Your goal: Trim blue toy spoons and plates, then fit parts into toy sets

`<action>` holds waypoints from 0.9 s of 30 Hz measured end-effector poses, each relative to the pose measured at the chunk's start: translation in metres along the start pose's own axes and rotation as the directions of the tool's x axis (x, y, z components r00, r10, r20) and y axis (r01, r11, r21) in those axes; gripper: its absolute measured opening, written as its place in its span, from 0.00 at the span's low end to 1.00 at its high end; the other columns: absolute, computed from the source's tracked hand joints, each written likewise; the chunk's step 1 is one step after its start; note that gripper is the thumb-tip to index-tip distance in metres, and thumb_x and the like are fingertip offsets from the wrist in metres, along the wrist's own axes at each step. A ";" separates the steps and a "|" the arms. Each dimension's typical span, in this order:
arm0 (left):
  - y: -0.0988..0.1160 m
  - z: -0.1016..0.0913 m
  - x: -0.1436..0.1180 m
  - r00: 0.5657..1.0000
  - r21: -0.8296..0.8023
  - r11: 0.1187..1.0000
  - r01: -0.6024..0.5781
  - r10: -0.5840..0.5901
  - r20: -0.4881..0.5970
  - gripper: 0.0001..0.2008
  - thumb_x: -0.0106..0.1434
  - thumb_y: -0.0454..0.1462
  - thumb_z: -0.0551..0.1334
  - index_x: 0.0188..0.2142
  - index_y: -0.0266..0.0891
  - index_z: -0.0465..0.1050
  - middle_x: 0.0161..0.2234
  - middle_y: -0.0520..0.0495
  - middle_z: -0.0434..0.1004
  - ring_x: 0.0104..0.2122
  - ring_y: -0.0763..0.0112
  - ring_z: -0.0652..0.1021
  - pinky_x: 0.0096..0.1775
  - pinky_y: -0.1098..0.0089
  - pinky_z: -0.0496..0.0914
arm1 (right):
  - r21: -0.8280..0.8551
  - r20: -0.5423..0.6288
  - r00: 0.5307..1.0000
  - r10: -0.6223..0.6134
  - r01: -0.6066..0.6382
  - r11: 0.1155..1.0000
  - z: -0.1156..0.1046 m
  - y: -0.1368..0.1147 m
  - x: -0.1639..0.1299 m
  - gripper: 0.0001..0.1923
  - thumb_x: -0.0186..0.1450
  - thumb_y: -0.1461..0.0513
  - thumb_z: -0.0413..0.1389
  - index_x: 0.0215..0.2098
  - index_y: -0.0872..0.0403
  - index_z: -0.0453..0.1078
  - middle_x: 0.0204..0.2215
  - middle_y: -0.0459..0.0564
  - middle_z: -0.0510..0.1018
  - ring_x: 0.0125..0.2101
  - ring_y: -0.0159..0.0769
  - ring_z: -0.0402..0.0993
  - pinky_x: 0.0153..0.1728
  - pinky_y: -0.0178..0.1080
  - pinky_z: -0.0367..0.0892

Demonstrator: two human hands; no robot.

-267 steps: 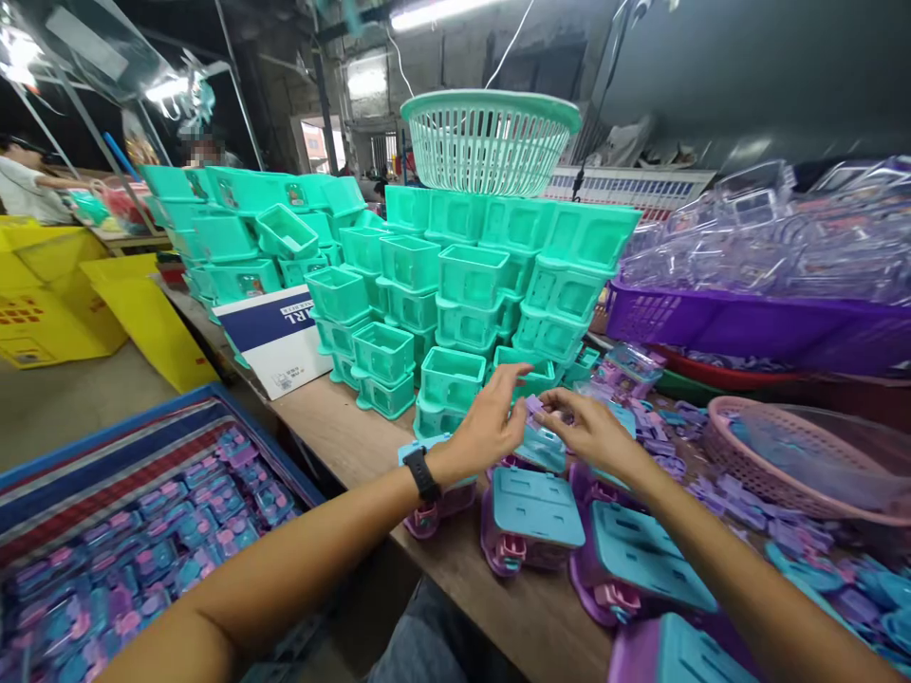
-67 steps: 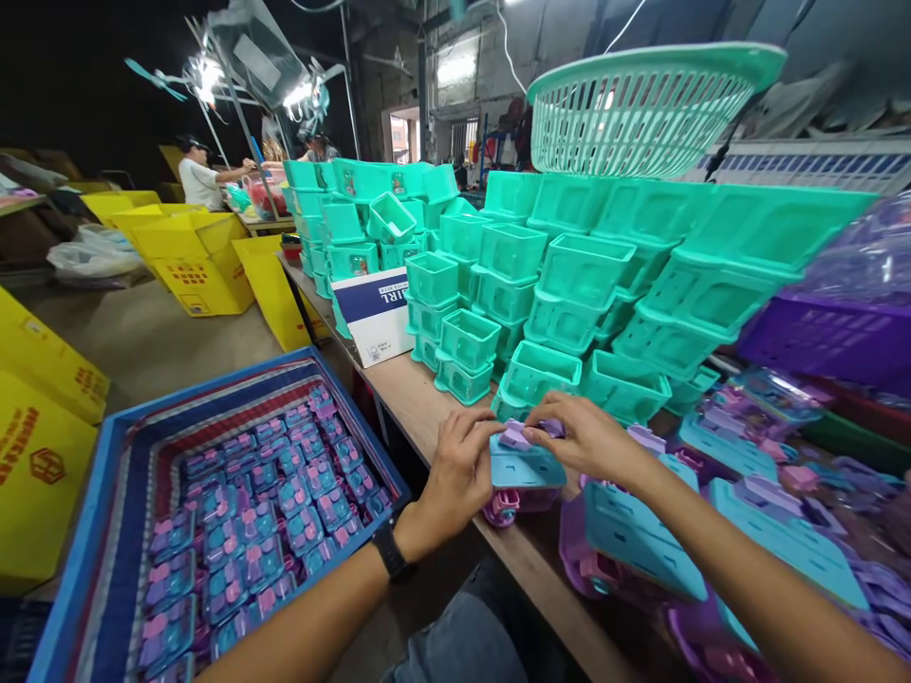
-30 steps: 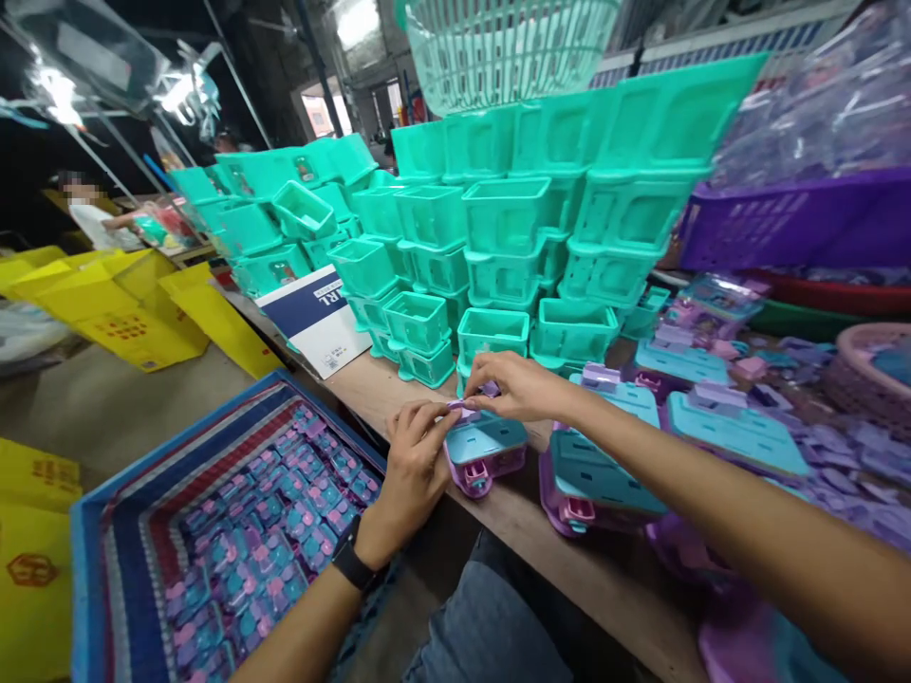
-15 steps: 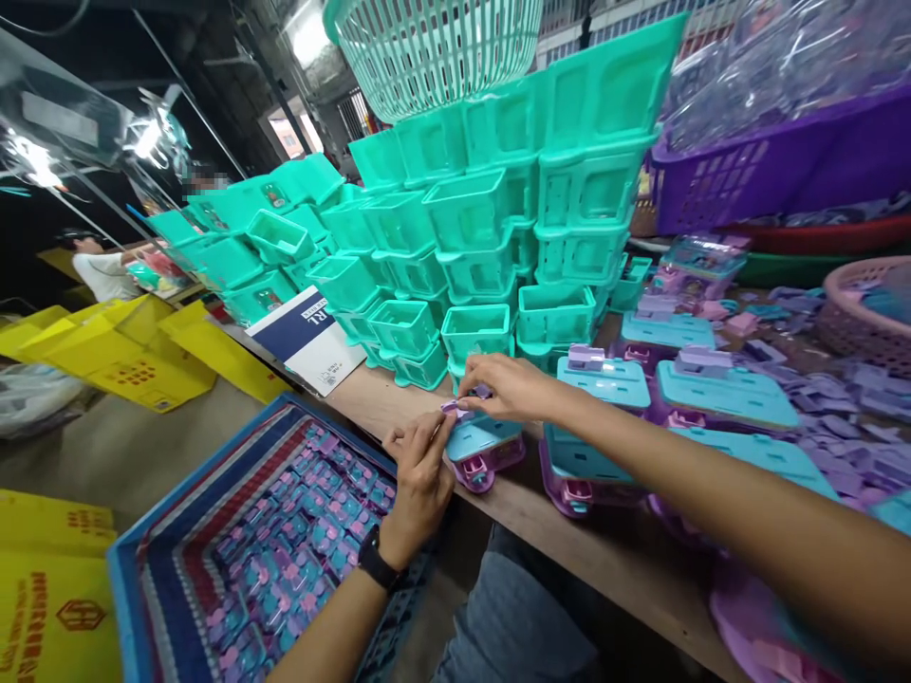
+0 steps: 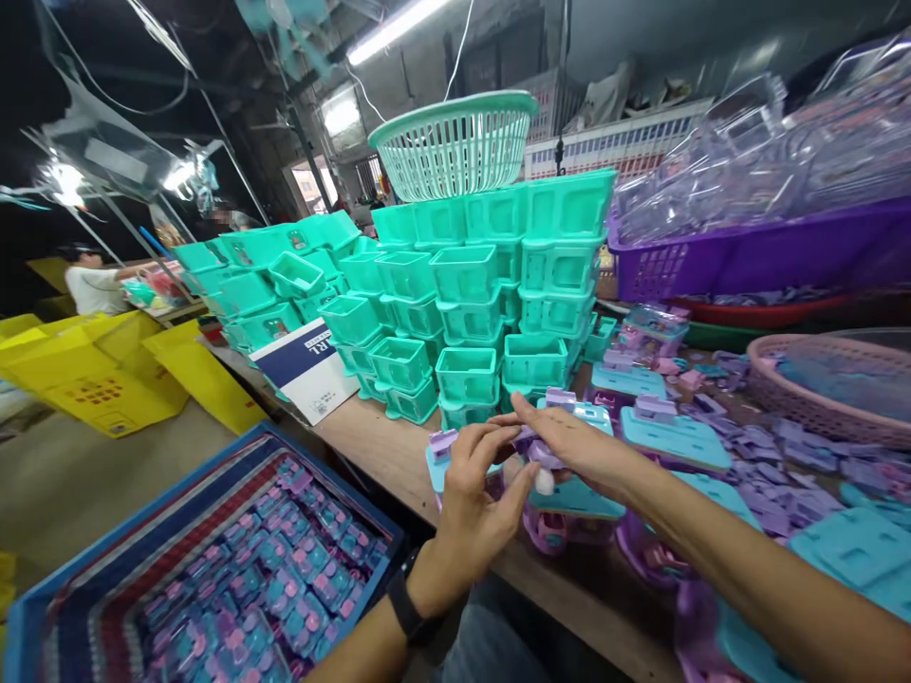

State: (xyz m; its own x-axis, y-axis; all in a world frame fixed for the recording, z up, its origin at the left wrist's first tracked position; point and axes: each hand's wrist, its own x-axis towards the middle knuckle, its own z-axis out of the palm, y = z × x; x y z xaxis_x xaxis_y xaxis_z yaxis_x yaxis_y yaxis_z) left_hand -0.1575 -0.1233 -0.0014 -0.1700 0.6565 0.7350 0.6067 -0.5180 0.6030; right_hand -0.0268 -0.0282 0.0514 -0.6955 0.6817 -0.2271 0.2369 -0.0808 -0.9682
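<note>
My left hand [image 5: 474,498], wearing a black wristband, has its fingers and thumb curled around the near side of small purple plastic pieces [image 5: 545,455]. From the other side my right hand [image 5: 569,441] holds the same pieces, its fingers partly hidden; a white covering [image 5: 545,482] shows at one fingertip. Both hands hover above toy cases with turquoise lids and purple bases. The nearest turquoise-lidded case [image 5: 580,498] lies below my right hand. Behind my left hand stands another case, with an upright purple clip [image 5: 442,443] on its lid.
Stacked green bins [image 5: 466,370] line the table's back, with a pale green basket [image 5: 455,142] on top. Loose purple parts [image 5: 769,451] and a pink basket [image 5: 783,394] lie at right. A blue-rimmed crate [image 5: 242,446] of finished-looking cases sits low left. A person [image 5: 96,280] is farther off.
Both hands have left the lid of the leftmost case and moved right, coming together around purple pieces. A purple clip now shows on that case. The camera view has shifted up.
</note>
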 end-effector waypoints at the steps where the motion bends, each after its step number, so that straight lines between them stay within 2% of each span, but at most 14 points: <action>1: 0.004 0.006 0.004 0.999 -0.082 0.996 0.025 -0.023 0.025 0.13 0.66 0.34 0.66 0.50 0.41 0.76 0.46 0.42 0.78 0.47 0.63 0.79 0.47 0.64 0.75 | 0.007 -0.020 1.000 0.016 -0.016 1.000 -0.002 0.001 -0.006 0.46 0.55 0.26 0.51 0.46 0.55 0.78 0.23 0.48 0.76 0.18 0.26 0.58 0.17 0.30 0.48; 4: 0.008 0.018 0.012 0.983 -0.264 0.953 0.146 -0.111 0.146 0.09 0.66 0.33 0.66 0.46 0.39 0.79 0.45 0.42 0.80 0.45 0.64 0.80 0.45 0.66 0.75 | 0.024 -0.066 0.995 0.076 -0.074 0.997 -0.010 0.003 -0.022 0.46 0.55 0.26 0.49 0.43 0.55 0.78 0.17 0.43 0.67 0.17 0.27 0.54 0.17 0.30 0.46; 6: 0.008 0.022 0.014 0.969 -0.302 0.932 0.200 -0.143 0.201 0.07 0.65 0.32 0.66 0.42 0.39 0.81 0.43 0.42 0.81 0.44 0.64 0.81 0.46 0.65 0.75 | 0.015 -0.083 0.990 0.118 -0.117 0.993 -0.017 0.005 -0.031 0.46 0.56 0.26 0.48 0.43 0.54 0.77 0.16 0.42 0.64 0.17 0.27 0.52 0.18 0.31 0.46; 10: 0.007 0.029 0.015 0.977 -0.296 0.938 0.181 -0.138 0.161 0.04 0.63 0.31 0.67 0.33 0.39 0.80 0.39 0.43 0.84 0.43 0.62 0.83 0.48 0.62 0.75 | -0.090 -0.153 0.980 0.126 -0.141 0.986 -0.029 0.012 -0.044 0.42 0.55 0.26 0.49 0.36 0.53 0.77 0.16 0.41 0.62 0.18 0.30 0.55 0.18 0.33 0.49; 12: 0.007 0.033 0.015 0.977 -0.280 0.939 0.200 -0.168 0.133 0.05 0.64 0.31 0.65 0.32 0.39 0.79 0.39 0.44 0.85 0.42 0.62 0.83 0.47 0.63 0.75 | -0.169 -0.261 0.965 0.033 -0.079 0.983 -0.033 0.017 -0.048 0.39 0.55 0.27 0.51 0.33 0.52 0.76 0.18 0.45 0.68 0.21 0.34 0.62 0.20 0.35 0.55; 13: 0.007 0.035 0.015 0.972 -0.265 0.937 0.229 -0.206 0.111 0.05 0.64 0.31 0.65 0.32 0.39 0.78 0.39 0.44 0.85 0.42 0.62 0.84 0.46 0.64 0.75 | -0.213 -0.332 0.942 -0.046 -0.027 0.977 -0.033 0.019 -0.049 0.37 0.55 0.29 0.53 0.31 0.52 0.76 0.21 0.48 0.72 0.24 0.37 0.67 0.22 0.36 0.59; 16: 0.010 0.041 0.015 0.953 -0.212 0.930 0.300 -0.300 0.030 0.04 0.63 0.32 0.64 0.32 0.39 0.76 0.35 0.47 0.85 0.36 0.65 0.84 0.40 0.67 0.75 | -0.367 -0.474 0.838 -0.270 0.091 0.926 -0.029 0.024 -0.052 0.29 0.57 0.35 0.57 0.31 0.51 0.76 0.30 0.52 0.80 0.33 0.44 0.75 0.31 0.40 0.67; 18: 0.015 0.045 0.014 0.967 -0.180 0.951 0.250 -0.254 0.006 0.04 0.63 0.31 0.64 0.32 0.39 0.77 0.34 0.48 0.84 0.36 0.65 0.83 0.40 0.67 0.75 | -0.422 -0.493 0.802 -0.336 0.117 0.899 -0.024 0.024 -0.053 0.25 0.59 0.39 0.58 0.32 0.51 0.78 0.32 0.52 0.82 0.34 0.46 0.76 0.35 0.42 0.68; 21: 0.021 0.049 0.010 0.993 -0.164 0.980 0.115 -0.115 0.009 0.07 0.63 0.29 0.64 0.37 0.39 0.79 0.40 0.45 0.84 0.42 0.64 0.83 0.45 0.66 0.75 | -0.454 -0.498 0.771 -0.397 0.158 0.877 -0.022 0.023 -0.052 0.21 0.61 0.44 0.58 0.36 0.51 0.81 0.36 0.52 0.85 0.37 0.48 0.78 0.39 0.44 0.69; 22: 0.022 0.048 0.008 0.996 -0.164 0.983 0.086 -0.084 0.018 0.08 0.62 0.28 0.63 0.38 0.39 0.79 0.41 0.44 0.84 0.43 0.64 0.82 0.46 0.66 0.75 | -0.477 -0.483 0.769 -0.419 0.171 0.862 -0.024 0.022 -0.050 0.20 0.61 0.45 0.58 0.36 0.51 0.81 0.36 0.52 0.85 0.37 0.47 0.78 0.39 0.43 0.69; 23: 0.022 0.046 0.007 0.997 -0.159 0.985 0.070 -0.066 0.027 0.10 0.62 0.27 0.62 0.39 0.39 0.79 0.42 0.44 0.84 0.44 0.64 0.82 0.47 0.66 0.75 | -0.513 -0.442 0.786 -0.432 0.173 0.841 -0.028 0.021 -0.048 0.20 0.63 0.46 0.56 0.36 0.52 0.81 0.35 0.51 0.84 0.36 0.46 0.77 0.37 0.42 0.68; 25: 0.018 0.040 0.005 0.998 -0.108 0.993 0.049 -0.045 0.036 0.12 0.63 0.25 0.60 0.41 0.39 0.78 0.40 0.45 0.84 0.42 0.64 0.82 0.46 0.65 0.76 | -0.614 -0.303 0.853 -0.426 0.167 0.772 -0.037 0.021 -0.042 0.21 0.66 0.48 0.52 0.33 0.53 0.81 0.30 0.50 0.83 0.30 0.41 0.74 0.30 0.39 0.63; 27: 0.011 0.032 0.003 0.999 -0.007 1.000 0.005 -0.005 0.051 0.13 0.64 0.25 0.58 0.42 0.39 0.77 0.39 0.45 0.83 0.41 0.63 0.81 0.45 0.63 0.75 | -0.720 -0.170 0.901 -0.399 0.162 0.674 -0.044 0.024 -0.033 0.21 0.69 0.50 0.50 0.32 0.53 0.80 0.27 0.48 0.81 0.27 0.38 0.72 0.28 0.38 0.59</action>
State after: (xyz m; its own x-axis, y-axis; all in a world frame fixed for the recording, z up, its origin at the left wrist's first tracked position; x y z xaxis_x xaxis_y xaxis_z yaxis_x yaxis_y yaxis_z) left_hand -0.1267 -0.1090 -0.0025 -0.1329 0.6862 0.7151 0.6000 -0.5186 0.6091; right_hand 0.0319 -0.0203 0.0404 -0.6055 0.7704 0.1998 0.5355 0.5801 -0.6137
